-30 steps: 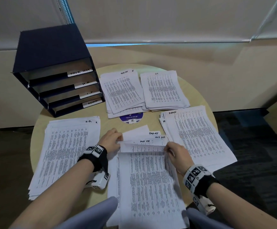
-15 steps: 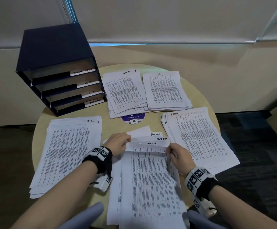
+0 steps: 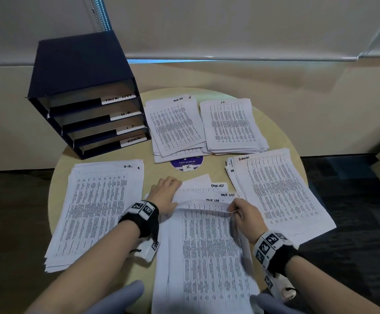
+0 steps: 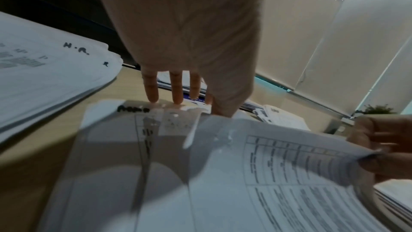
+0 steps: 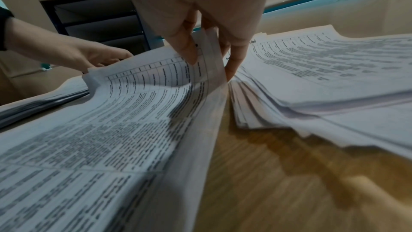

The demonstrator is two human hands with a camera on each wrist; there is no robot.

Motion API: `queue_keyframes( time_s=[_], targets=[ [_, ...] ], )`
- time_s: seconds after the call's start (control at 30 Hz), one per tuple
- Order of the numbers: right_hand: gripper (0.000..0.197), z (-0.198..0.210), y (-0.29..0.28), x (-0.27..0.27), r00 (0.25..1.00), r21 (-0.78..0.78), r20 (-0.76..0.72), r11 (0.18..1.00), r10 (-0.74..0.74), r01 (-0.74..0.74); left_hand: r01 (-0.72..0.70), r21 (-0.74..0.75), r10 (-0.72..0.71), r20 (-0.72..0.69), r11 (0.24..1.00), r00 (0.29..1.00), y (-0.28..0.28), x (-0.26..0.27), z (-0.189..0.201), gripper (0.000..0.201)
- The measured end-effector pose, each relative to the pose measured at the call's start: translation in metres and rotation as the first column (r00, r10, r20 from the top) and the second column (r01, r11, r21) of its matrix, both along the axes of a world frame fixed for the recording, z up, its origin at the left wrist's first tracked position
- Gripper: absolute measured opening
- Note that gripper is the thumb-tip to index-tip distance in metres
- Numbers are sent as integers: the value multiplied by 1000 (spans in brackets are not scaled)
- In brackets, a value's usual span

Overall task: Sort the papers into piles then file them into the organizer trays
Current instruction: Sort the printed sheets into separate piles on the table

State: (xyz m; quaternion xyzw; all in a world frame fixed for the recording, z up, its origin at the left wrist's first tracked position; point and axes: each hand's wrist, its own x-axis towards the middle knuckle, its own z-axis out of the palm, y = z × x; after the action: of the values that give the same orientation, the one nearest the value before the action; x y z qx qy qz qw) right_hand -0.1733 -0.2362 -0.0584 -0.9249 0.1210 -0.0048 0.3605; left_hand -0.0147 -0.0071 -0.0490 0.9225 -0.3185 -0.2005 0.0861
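An unsorted paper stack [image 3: 207, 257] lies at the table's near edge, its upper sheets fanned out and marked TASK LIST. My right hand [image 3: 237, 210] pinches the top sheet's far right corner [image 5: 209, 54] between thumb and finger, and that edge curls upward. My left hand [image 3: 165, 192] rests with straight fingers [image 4: 176, 94] on the far left corner of the sheets below. Sorted piles lie around: H.R. [image 3: 98, 211] on the left, TASK LIST [image 3: 175, 125] and I.T. [image 3: 229, 125] at the back, ADMIN [image 3: 275, 191] on the right. The dark organizer [image 3: 89, 98] stands back left, its labelled trays showing no papers.
The round wooden table [image 3: 155, 171] carries a purple round sticker [image 3: 186, 164] between the piles. The front stack overhangs the near edge above my grey-clad knees [image 3: 116, 300]. Walls and a window blind stand behind; dark carpet lies to the right.
My left hand has slid slightly right and forward along the stack's far edge. The right hand keeps its pinch on the corner, which now curls a little higher.
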Motion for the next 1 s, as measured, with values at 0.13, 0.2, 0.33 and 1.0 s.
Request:
queue_keyframes(
  time_s=[0.13,0.2,0.33,1.0],
  targets=[
    [37,-1,1,5,1000,-7,-19,1000,1,-1,-17,-28,18,27,999,999,0,6,1,51],
    [32,-1,2,6,1000,-3,-19,1000,8,-8,-19,-104,23,32,994,999,6,2,0,37],
    [29,1,5,8,1000,-4,9,1000,18,-18,53,-248,-24,121,967,992,25,-15,-4,12],
    [23,96,-11,72,929,810,-86,517,-360,275,-657,-612,293,-594,441,749,8,-5,77,50]
  ],
)
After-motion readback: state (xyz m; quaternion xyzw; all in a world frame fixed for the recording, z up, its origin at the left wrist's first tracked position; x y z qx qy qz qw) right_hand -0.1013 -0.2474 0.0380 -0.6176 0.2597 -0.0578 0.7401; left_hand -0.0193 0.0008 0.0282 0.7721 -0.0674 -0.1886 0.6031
